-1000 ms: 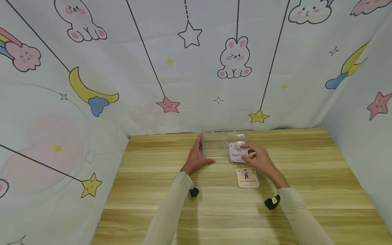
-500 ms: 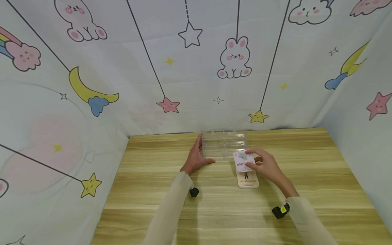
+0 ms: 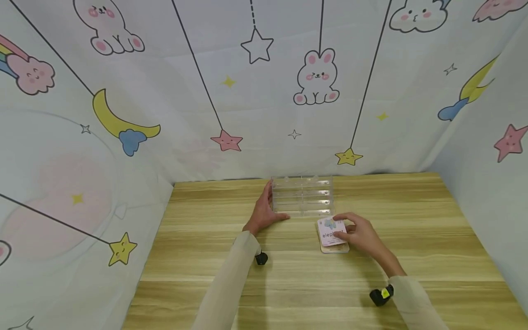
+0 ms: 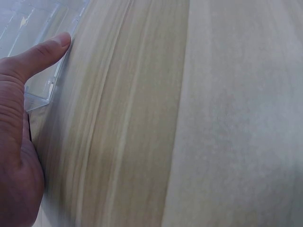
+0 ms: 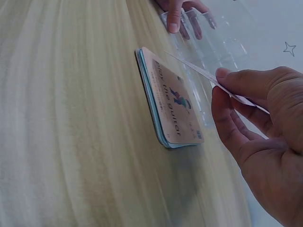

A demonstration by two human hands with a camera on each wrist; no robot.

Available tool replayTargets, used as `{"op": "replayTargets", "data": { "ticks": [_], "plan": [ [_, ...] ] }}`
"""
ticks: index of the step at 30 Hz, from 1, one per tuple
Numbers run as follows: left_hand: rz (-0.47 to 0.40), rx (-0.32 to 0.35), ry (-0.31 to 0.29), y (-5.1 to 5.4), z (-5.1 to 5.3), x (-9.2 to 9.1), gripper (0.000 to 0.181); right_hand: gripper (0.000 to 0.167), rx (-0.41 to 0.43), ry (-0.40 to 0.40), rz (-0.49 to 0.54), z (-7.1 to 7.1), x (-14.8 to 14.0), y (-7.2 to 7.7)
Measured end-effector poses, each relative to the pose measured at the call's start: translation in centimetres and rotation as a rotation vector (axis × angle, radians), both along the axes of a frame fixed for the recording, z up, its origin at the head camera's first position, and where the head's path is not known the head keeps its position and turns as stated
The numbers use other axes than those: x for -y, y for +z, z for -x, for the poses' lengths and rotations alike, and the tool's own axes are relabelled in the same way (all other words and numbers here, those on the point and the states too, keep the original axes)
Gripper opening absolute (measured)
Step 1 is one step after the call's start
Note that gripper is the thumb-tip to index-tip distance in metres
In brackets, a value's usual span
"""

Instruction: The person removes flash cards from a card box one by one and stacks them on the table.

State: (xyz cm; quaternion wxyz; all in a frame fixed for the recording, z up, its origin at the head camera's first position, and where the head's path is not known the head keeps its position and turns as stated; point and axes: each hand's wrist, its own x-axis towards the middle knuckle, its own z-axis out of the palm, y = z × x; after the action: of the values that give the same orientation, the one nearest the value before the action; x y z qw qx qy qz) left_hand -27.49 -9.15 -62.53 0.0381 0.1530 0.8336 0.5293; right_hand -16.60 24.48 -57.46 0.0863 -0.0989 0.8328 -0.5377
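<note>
My right hand (image 3: 360,233) pinches a pale pink flash card (image 3: 331,234) printed "elephant" between thumb and fingers. In the right wrist view that card (image 5: 208,75) is seen nearly edge-on, tilted above a stack of cards (image 5: 170,101). "play the guitar" is printed on the stack's top card; in the head view the held card covers most of it. My left hand (image 3: 265,211) holds the left end of a clear plastic box (image 3: 302,196) with several compartments. Its thumb lies along the front edge and its fingers along the left side.
Everything rests on a wood-grain table (image 3: 198,256). A white curtain (image 3: 264,156) with cartoon stars and rabbits hangs just behind the clear box. Curtain panels also stand at the left and right. A small black device (image 3: 381,295) is worn on my right wrist.
My right hand has drawn the elephant card back from the clear box's right front, toward me, until it overlaps the stack in the head view. My left hand has stayed put.
</note>
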Motion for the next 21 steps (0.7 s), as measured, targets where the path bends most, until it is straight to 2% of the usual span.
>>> {"op": "replayTargets", "data": {
  "ticks": [14,19,21],
  "plan": [
    [0.010,-0.017,0.001,0.2,-0.2,-0.1,0.139,0.044,0.028,-0.002,-0.032,-0.6,0.1,-1.2],
    [0.000,-0.029,-0.002,0.5,-0.3,-0.1,0.137,0.044,0.002,0.019,-0.063,-0.7,0.1,-1.3],
    [-0.004,-0.027,-0.003,0.5,-0.4,-0.1,0.137,0.044,-0.035,0.025,-0.106,-0.7,0.1,-1.3]
  ]
}}
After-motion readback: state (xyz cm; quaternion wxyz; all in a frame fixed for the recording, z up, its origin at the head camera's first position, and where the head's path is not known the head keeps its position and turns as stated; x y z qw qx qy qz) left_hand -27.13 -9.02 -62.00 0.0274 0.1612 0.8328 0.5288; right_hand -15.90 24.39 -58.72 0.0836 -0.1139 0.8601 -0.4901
